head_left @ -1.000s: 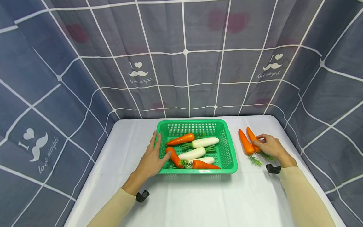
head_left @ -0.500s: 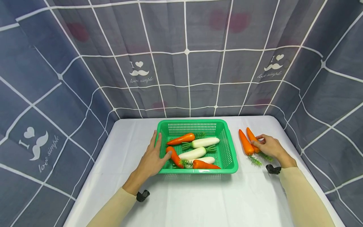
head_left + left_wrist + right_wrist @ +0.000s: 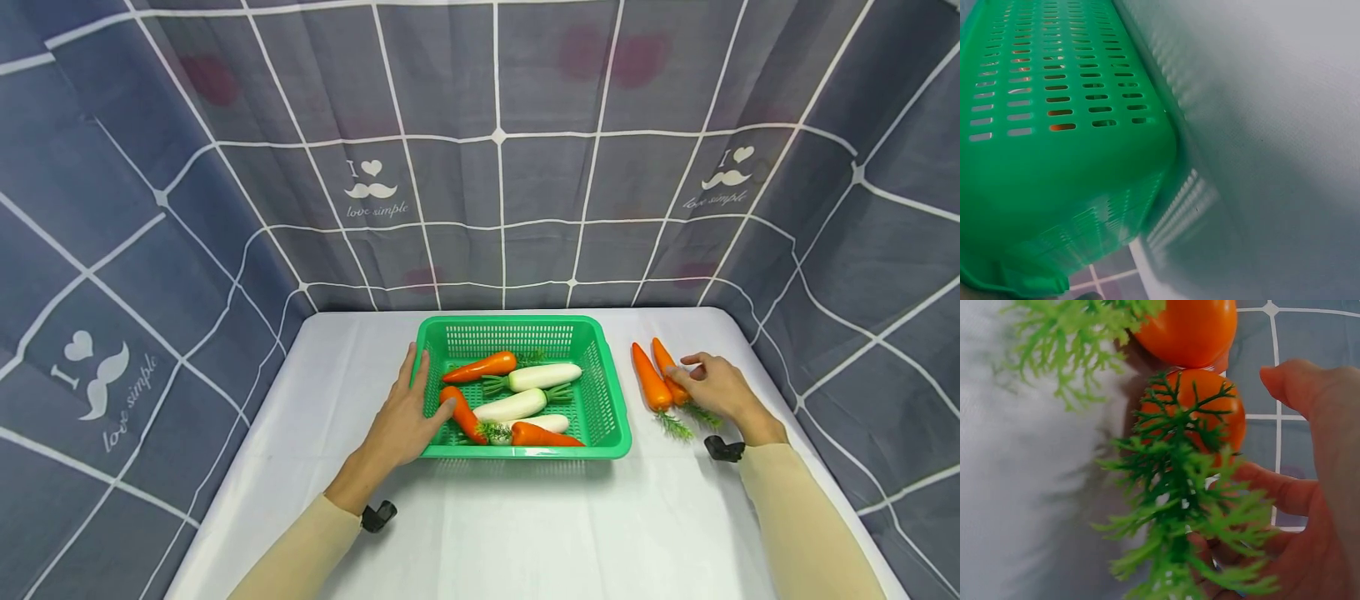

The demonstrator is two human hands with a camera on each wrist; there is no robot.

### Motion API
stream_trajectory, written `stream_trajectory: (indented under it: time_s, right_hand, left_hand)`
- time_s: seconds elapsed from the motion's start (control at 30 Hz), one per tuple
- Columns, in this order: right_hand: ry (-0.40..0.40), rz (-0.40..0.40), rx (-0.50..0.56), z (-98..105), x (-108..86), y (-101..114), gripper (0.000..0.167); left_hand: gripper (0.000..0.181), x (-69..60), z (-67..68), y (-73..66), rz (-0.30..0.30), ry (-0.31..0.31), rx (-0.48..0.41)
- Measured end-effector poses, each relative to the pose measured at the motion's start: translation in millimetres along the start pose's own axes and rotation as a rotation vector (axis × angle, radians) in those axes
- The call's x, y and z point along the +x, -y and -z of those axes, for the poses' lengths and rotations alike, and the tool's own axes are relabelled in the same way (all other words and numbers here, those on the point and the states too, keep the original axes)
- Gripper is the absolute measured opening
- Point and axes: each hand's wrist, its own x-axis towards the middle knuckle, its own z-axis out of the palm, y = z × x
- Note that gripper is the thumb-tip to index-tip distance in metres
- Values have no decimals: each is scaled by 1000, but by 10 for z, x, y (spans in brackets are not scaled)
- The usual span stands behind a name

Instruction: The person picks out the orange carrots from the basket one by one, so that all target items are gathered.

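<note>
The rightmost carrot (image 3: 663, 356) lay on the surface (image 3: 510, 521) right of the green basket (image 3: 525, 453), partly hidden by the right hand (image 3: 716, 387), whose fingers touched it; whether they gripped, I couldn't tell. The left hand (image 3: 405, 421), fingers extended, rested against the basket. Behind, the checked curtain (image 3: 540, 183) read "I" and "love simple".

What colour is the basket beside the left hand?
The basket is green, clearest in the head view.

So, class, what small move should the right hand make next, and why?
Probably ease the right hand off the rightmost carrot: it lies on the white table beside another loose carrot, and the right wrist view shows one digit standing apart from both.
</note>
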Motion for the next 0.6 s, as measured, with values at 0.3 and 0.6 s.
stream_trajectory:
  time_s: [0.3, 0.6]
  right_hand:
    - [-66, 32, -3, 71, -16, 135, 73]
    - [-117, 101, -46, 119, -24, 378, 66]
  left_hand:
    - [103, -5, -5, -1, 7, -5, -3]
    - [102, -6, -2, -4, 9, -10, -14]
